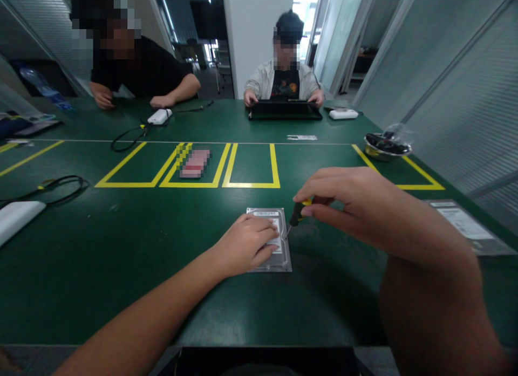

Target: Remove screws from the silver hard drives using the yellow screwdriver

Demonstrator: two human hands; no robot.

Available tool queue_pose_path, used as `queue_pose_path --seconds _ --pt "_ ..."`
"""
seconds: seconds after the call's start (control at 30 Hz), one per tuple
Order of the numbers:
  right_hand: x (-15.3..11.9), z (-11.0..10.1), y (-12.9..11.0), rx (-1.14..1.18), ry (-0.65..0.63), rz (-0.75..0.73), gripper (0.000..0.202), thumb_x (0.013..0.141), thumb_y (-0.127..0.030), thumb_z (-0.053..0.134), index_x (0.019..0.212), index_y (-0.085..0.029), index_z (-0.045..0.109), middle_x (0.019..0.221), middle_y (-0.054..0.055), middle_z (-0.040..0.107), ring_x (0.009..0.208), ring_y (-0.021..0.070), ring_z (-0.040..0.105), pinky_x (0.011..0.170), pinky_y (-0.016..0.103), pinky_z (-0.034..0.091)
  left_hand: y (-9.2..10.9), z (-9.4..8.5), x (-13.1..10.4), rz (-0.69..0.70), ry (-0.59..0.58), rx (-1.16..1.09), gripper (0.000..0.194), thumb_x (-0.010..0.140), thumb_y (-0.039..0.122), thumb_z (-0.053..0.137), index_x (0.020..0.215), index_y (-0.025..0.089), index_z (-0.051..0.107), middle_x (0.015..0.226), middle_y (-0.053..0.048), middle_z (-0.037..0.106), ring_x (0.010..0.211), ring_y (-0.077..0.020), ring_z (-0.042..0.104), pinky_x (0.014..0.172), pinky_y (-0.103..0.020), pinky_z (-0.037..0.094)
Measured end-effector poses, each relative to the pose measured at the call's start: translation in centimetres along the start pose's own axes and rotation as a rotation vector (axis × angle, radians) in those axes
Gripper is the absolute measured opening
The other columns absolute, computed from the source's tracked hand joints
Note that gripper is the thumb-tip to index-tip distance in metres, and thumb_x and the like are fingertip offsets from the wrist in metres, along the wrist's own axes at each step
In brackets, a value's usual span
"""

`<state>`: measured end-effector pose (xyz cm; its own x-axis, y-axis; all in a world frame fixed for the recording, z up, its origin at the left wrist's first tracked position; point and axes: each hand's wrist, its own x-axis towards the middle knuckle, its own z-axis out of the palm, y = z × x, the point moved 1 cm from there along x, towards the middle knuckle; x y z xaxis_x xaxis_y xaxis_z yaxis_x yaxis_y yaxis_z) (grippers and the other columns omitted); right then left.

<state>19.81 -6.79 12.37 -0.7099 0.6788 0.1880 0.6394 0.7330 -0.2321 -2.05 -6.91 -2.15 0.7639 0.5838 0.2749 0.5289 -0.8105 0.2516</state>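
A silver hard drive [283, 261] with a white label lies flat on the green table in front of me. My left hand [246, 241] rests on top of it, fingers stretched out and slightly apart, covering much of the label. In my right hand [340, 195] is a screwdriver [297, 214] with a dark and yellow handle, pinched between thumb and fingers. It tilts down to the left, its tip at the drive's right edge. Whether the tip sits in a screw is too small to tell.
Yellow tape [251, 185] marks boxes on the table, one holding a pink, blurred item [195, 164]. A metal bowl [386, 149] of dark items stands right, near a clear plastic bag [465, 225]. Black cables [129, 141] and white devices lie left. Two people sit opposite, one holding a black tray-like object [285, 110].
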Motion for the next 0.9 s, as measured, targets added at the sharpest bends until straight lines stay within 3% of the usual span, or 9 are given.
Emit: queue_pose_path --seconds 0.33,0.9 --pt "0.07 0.06 -0.21 -0.038 0.012 0.052 0.014 0.089 -0.020 0.055 0.093 -0.019 0.069 0.086 0.004 0.068 0.077 0.0190 0.061 0.070 0.031 0.043 -0.01 0.02 -0.07 0.007 0.011 0.002 0.029 0.096 0.034 0.052 0.118 0.019 0.064 0.121 -0.008 0.068 0.114 -0.0249 0.062 0.097 -0.045 0.045" --pt "0.04 0.00 -0.14 -0.039 -0.006 0.037 0.019 0.088 -0.016 0.052 0.095 -0.019 0.069 0.094 0.005 0.070 0.086 0.0209 0.063 0.076 0.032 0.045 -0.09 0.08 -0.06 0.008 0.013 -0.002 0.028 0.095 0.033 0.054 0.116 0.018 0.065 0.118 -0.009 0.069 0.113 -0.0251 0.062 0.097 -0.045 0.045"
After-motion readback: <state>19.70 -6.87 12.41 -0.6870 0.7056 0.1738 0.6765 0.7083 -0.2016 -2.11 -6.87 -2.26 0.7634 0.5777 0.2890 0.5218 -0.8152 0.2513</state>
